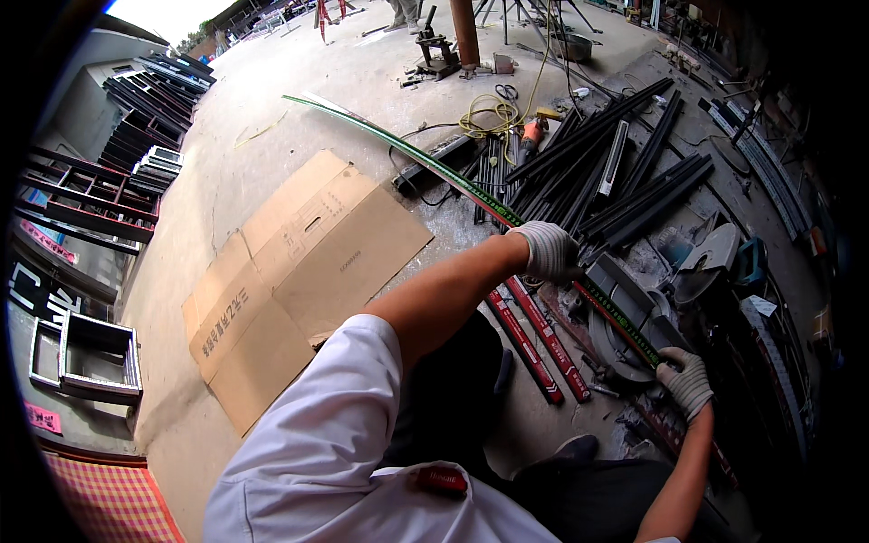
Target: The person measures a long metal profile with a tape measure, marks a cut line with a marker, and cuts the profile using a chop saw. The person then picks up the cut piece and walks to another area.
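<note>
A long, slim profile bar (434, 166) with green, black and red covering runs from the upper left to in front of me, bent by the lens. My left hand (548, 251), in a pale knitted glove, is wrapped over its middle. Farther down the bar, my gloved right hand (685, 382) closes round it near its close end. Below the bar, between my hands, sits a grey machine (625, 294) with a round part, partly hidden. Two red-covered bars (534, 357) lie on the floor beneath my left forearm.
Flattened cardboard (308, 262) covers the floor at left. Dark profile bars (597, 172) are heaped ahead to the right, beside an orange power tool (532, 136) and a yellow cable (484, 116). A post (464, 36) stands beyond. Frames (86, 357) lean along the left wall.
</note>
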Tool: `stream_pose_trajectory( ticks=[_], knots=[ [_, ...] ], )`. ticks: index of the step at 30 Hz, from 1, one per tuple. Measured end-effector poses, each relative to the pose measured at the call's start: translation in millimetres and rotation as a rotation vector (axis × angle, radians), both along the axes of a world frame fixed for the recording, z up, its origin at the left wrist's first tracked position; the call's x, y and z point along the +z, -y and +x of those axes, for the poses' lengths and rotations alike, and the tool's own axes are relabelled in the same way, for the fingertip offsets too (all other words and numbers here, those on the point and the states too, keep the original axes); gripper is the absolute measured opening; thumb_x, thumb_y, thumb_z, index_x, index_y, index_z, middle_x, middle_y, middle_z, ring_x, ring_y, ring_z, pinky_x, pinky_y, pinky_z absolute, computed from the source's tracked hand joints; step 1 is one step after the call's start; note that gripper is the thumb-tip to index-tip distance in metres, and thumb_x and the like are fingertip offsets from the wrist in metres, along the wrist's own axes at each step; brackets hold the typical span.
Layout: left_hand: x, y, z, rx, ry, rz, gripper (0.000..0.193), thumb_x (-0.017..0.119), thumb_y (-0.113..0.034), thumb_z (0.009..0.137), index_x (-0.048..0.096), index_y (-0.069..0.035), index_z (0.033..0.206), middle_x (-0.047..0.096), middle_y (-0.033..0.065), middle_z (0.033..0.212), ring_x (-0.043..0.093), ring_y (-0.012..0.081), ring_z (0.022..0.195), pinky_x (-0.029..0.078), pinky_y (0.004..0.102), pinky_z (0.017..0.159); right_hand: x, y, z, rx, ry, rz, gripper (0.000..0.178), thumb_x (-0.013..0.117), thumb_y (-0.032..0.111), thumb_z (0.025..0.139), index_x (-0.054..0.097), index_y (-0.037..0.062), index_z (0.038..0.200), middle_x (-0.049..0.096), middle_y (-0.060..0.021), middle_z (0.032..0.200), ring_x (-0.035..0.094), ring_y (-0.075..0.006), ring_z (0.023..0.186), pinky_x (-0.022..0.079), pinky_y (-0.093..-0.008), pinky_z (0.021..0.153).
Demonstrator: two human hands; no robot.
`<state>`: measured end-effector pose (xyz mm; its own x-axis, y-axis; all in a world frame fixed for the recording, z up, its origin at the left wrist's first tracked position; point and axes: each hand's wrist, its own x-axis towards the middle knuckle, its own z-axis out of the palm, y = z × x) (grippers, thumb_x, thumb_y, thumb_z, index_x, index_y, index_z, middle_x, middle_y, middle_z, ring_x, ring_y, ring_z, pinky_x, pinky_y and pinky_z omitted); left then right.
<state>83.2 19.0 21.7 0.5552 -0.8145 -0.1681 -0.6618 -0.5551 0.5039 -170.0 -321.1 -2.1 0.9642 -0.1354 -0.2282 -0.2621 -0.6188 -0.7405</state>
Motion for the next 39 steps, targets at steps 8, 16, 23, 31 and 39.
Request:
stream_pose_trajectory(
  ticks=[8, 16, 23, 31, 39],
  knots=[
    [-2, -10, 8, 0.021, -0.009, 0.056, 0.047, 0.069, -0.051, 0.091, 0.077, -0.005, 0.094, 0.074, 0.0164, 0.082, 0.073, 0.0313, 0.076, 0.056, 0.0400, 0.073, -5, 6, -7, 0.000, -0.002, -0.077, 0.035, 0.072, 0.014, 0.080, 0.074, -0.0029, 0.111, 0.076, -0.0136, 0.103, 0.071, -0.0202, 0.098, 0.055, -0.0345, 0.093],
    [-15, -21, 15, 0.036, -0.017, 0.040, 0.049, 0.069, -0.052, 0.090, 0.076, -0.004, 0.095, 0.074, 0.0173, 0.084, 0.072, 0.0326, 0.078, 0.056, 0.0410, 0.074, -35, 28, -14, 0.004, -0.007, 0.027, 0.028, 0.066, 0.007, 0.087, 0.073, -0.0015, 0.113, 0.074, -0.0114, 0.105, 0.069, -0.0172, 0.099, 0.054, -0.0333, 0.094],
    [-15, -17, 15, 0.033, -0.023, 0.050, 0.047, 0.069, -0.051, 0.091, 0.076, -0.005, 0.096, 0.075, 0.0170, 0.085, 0.072, 0.0323, 0.079, 0.056, 0.0413, 0.074, -48, 33, -13, -0.025, -0.002, -0.005, 0.026, 0.063, 0.007, 0.089, 0.073, -0.0015, 0.111, 0.074, -0.0101, 0.104, 0.068, -0.0170, 0.099, 0.053, -0.0346, 0.094],
    [-13, -4, 11, -0.009, -0.023, 0.063, 0.050, 0.068, -0.053, 0.092, 0.077, -0.004, 0.095, 0.075, 0.0174, 0.085, 0.073, 0.0323, 0.079, 0.057, 0.0418, 0.075, -51, 16, -6, -0.019, 0.052, -0.026, 0.027, 0.063, 0.008, 0.089, 0.073, -0.0011, 0.112, 0.075, -0.0117, 0.105, 0.068, -0.0194, 0.100, 0.052, -0.0349, 0.097],
    [-18, -1, 15, -0.040, 0.040, 0.077, 0.055, 0.066, -0.059, 0.091, 0.077, -0.005, 0.093, 0.074, 0.0159, 0.080, 0.072, 0.0340, 0.077, 0.056, 0.0434, 0.073, -58, 16, -5, -0.032, 0.039, 0.020, 0.026, 0.063, 0.006, 0.089, 0.073, -0.0009, 0.112, 0.075, -0.0108, 0.105, 0.068, -0.0182, 0.100, 0.052, -0.0345, 0.097]
  ],
)
